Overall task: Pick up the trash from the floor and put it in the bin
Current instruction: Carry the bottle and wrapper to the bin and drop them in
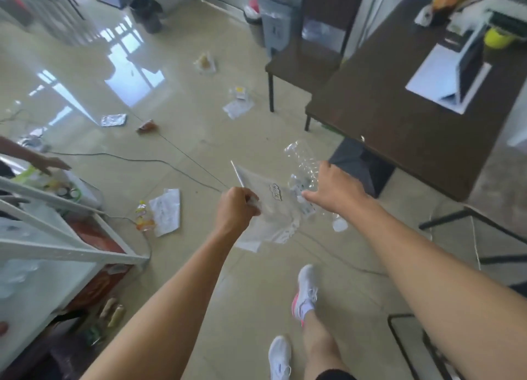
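My left hand [235,208] is closed on a clear plastic bag [265,202] with a small label, held above the floor. My right hand [333,190] grips a crushed clear plastic bottle [305,162], with a second clear bottle [339,222] hanging below it. Trash lies on the tiled floor: a white wrapper [166,211] and a yellow packet [142,215] to the left, a foil piece [113,120], an orange-brown packet [147,126], white papers [238,105], and a wrapper [204,63] farther off. A black bin [147,13] stands far back.
A dark brown table [399,123] with a tablet on a stand fills the right side, and a chair [313,46] stands behind it. A white rack [57,237] is at left, with another person's hand [51,164] near it. Cables run across the floor. A grey bin [275,23] stands at the back.
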A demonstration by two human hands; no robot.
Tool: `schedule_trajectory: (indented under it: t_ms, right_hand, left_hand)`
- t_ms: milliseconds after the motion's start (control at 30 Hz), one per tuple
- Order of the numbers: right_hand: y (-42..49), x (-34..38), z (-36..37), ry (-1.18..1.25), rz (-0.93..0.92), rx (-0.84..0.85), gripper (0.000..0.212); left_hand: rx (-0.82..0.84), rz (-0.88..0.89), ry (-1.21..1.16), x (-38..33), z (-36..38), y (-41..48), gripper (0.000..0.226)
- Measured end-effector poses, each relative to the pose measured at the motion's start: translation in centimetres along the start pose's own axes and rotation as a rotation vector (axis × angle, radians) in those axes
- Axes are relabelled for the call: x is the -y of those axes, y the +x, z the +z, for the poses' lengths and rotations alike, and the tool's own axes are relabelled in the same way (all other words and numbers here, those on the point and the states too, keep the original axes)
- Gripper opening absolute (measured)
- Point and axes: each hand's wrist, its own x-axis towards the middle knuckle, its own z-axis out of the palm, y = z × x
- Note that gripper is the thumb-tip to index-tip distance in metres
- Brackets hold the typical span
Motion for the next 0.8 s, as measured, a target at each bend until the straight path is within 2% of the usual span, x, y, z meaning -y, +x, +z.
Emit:
schedule_trajectory:
  t_ms: [100,200,333,400,467,600,800]
  right_hand:
    - [5.1,2.4,-2.4,-0.021,-0.076,0.038,0.072]
    - [11.0,5.5,-5.2,-0.027,-0.162,0.072,0.075]
    - [18.2,10.9,-9.6,-0.031,-0.312,0.076,0.083]
    - [21.4,14.1,-11.8,-0.047,-0.363,0.077,0.086]
    - [24.3,17.4,-13.5,-0.075,-0.416,0.073,0.089]
    - [30.1,24.7,-15.5,-0.108,-0.488,0.061,0.092]
    - [39.6,36.3,-16.4,-0.133,-0.491,0.088,0.094]
  left_hand:
    - [-0.178,0.046,0.183,-1.3,-4.3,4.3,0.036]
    - [-0.361,0.062,0.214,-2.4,-8.7,8.9,0.032]
    - [-0.346,-0.06,0.032,-3.3,-14.4,14.2,0.031]
    - [-0.377,-0.091,-0.059,-3.3,-17.3,16.1,0.049]
    - [-0.44,-0.08,-0.106,-2.8,-20.1,17.8,0.055]
    - [-0.532,-0.103,-0.17,-0.2,-25.3,22.2,0.03]
    - [-0.514,-0.088,-0.336,6.3,-33.6,32.7,0.027]
